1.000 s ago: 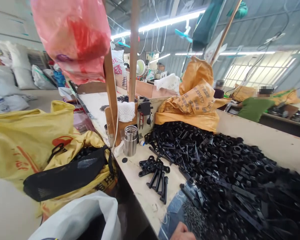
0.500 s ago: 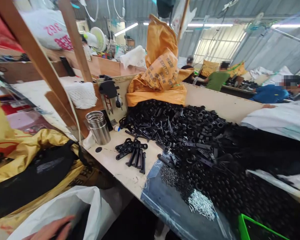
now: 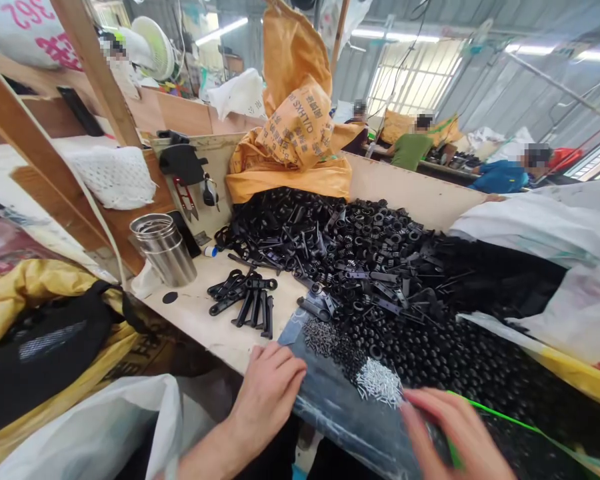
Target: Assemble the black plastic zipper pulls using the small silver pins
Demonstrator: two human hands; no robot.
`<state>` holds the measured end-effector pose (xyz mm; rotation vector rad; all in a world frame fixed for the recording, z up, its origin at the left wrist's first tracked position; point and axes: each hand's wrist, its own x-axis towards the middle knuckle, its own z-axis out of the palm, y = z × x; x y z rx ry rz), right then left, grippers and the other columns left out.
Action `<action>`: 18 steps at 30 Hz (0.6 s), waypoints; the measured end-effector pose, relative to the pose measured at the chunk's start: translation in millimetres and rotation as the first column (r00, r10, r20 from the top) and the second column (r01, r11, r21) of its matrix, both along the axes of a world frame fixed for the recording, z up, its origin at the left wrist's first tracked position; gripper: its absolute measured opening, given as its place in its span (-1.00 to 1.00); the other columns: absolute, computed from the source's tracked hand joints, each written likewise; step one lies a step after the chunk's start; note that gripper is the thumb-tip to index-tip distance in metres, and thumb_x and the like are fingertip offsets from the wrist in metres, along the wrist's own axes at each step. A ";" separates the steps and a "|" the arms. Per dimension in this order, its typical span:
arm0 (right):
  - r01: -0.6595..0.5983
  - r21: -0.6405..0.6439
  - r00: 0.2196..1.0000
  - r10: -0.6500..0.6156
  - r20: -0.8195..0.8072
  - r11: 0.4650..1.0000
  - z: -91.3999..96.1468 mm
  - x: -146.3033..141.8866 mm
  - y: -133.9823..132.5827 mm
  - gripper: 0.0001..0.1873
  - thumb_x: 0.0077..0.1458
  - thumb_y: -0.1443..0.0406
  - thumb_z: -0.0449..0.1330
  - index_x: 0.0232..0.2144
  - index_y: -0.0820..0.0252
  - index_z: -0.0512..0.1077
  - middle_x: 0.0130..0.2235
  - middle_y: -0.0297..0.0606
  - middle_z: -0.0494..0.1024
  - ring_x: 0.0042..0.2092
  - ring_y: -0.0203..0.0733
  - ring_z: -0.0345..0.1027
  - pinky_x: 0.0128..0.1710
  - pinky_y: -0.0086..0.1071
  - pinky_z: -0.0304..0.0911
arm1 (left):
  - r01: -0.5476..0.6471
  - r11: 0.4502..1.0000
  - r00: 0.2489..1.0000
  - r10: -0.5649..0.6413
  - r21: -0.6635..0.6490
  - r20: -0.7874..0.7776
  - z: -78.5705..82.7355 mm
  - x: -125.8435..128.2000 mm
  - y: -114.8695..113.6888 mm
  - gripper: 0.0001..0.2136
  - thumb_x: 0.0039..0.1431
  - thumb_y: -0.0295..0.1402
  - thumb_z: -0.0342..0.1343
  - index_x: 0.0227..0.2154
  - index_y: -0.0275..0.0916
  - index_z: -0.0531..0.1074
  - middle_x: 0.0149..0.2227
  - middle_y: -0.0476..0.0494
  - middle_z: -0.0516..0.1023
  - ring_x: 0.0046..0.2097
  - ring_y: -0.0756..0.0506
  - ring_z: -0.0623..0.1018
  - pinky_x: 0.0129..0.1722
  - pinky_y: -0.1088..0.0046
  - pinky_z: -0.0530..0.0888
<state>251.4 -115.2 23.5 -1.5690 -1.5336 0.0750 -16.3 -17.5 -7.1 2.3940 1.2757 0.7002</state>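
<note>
My left hand (image 3: 267, 393) lies on the table's near edge, fingers loosely curled, touching the rim of a dark plastic sheet (image 3: 330, 400). Nothing shows in it. My right hand (image 3: 453, 430) is blurred at the bottom right, fingers stretched toward a small heap of silver pins (image 3: 380, 383) on the sheet. A little group of black plastic handles (image 3: 245, 297) lies just beyond my left hand. A big pile of black plastic parts (image 3: 380, 267) covers the table.
A steel cup (image 3: 165, 248) stands at the left beside wooden posts. An orange sack (image 3: 295, 147) slumps at the back. Yellow and white bags (image 3: 80, 427) crowd the floor at left. A white sack (image 3: 555, 227) lies at right. People work at far tables (image 3: 505, 177).
The view swung right and down. My left hand came up from the white bag onto the table edge. My right hand came into view near the silver pins.
</note>
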 end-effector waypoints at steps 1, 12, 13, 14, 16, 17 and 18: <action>-0.056 -0.045 0.995 0.060 0.077 0.997 -6.3 -3.9 8.6 -0.83 0.29 0.11 0.26 -0.18 0.02 0.55 -0.15 -0.28 0.59 -0.17 -0.16 0.48 -0.16 -0.29 0.42 | -0.002 1.000 1.000 0.001 -0.005 -0.029 -0.9 11.4 6.8 -0.86 0.37 -0.44 0.09 -0.28 -0.14 0.54 -0.29 -0.06 0.60 -0.18 -0.16 0.50 -0.15 0.22 0.29; -0.138 -0.380 0.896 0.279 0.345 0.915 -40.4 -48.6 71.8 -0.87 0.37 0.31 0.13 -0.26 0.08 0.45 -0.26 -0.31 0.51 -0.21 -0.11 0.38 -0.23 -0.24 0.17 | -0.074 0.993 0.996 0.068 -0.089 -0.062 -16.9 41.8 26.7 -0.87 0.30 -0.51 0.11 -0.35 -0.22 0.50 -0.29 -0.09 0.60 -0.16 -0.24 0.51 -0.14 0.16 0.25; -0.133 -0.382 0.893 0.277 0.354 0.915 -41.1 -50.9 75.0 -0.88 0.36 0.31 0.14 -0.27 0.08 0.45 -0.27 -0.31 0.50 -0.21 -0.11 0.38 -0.23 -0.23 0.16 | -0.066 0.993 0.996 0.061 -0.098 -0.058 -15.8 39.2 26.0 -0.86 0.31 -0.51 0.10 -0.35 -0.21 0.50 -0.29 -0.08 0.60 -0.16 -0.23 0.51 -0.14 0.17 0.24; -0.128 -0.382 0.891 0.275 0.360 0.915 -41.9 -53.2 77.6 -0.89 0.36 0.30 0.15 -0.27 0.09 0.45 -0.27 -0.31 0.50 -0.22 -0.10 0.37 -0.23 -0.23 0.16 | -0.058 0.993 0.997 0.052 -0.107 -0.052 -14.7 35.9 25.2 -0.85 0.32 -0.51 0.10 -0.35 -0.21 0.51 -0.30 -0.07 0.59 -0.16 -0.22 0.51 -0.13 0.17 0.24; -0.109 -0.376 0.887 0.260 0.381 0.920 -44.1 -57.5 81.5 -0.87 0.36 0.28 0.15 -0.29 0.09 0.45 -0.27 -0.29 0.50 -0.22 -0.09 0.37 -0.23 -0.22 0.15 | -0.037 0.992 0.999 0.033 -0.120 -0.042 -12.1 28.1 23.0 -0.85 0.33 -0.49 0.10 -0.34 -0.19 0.52 -0.31 -0.05 0.59 -0.17 -0.20 0.51 -0.13 0.19 0.25; -0.096 -0.371 0.886 0.249 0.391 0.924 -45.4 -59.3 83.0 -0.84 0.37 0.27 0.14 -0.31 0.09 0.44 -0.28 -0.28 0.49 -0.23 -0.09 0.36 -0.23 -0.22 0.15 | -0.028 0.991 0.999 0.024 -0.129 -0.035 -10.4 24.0 21.6 -0.85 0.33 -0.48 0.11 -0.33 -0.18 0.52 -0.32 -0.03 0.59 -0.18 -0.18 0.51 -0.13 0.20 0.25; -0.081 -0.365 0.886 0.235 0.399 0.928 -46.9 -60.9 84.3 -0.81 0.38 0.27 0.12 -0.33 0.09 0.43 -0.29 -0.27 0.48 -0.24 -0.09 0.36 -0.23 -0.22 0.15 | -0.025 0.989 1.000 0.022 -0.149 -0.018 -8.4 20.0 20.2 -0.86 0.33 -0.48 0.11 -0.33 -0.17 0.52 -0.33 -0.02 0.58 -0.19 -0.17 0.52 -0.13 0.21 0.26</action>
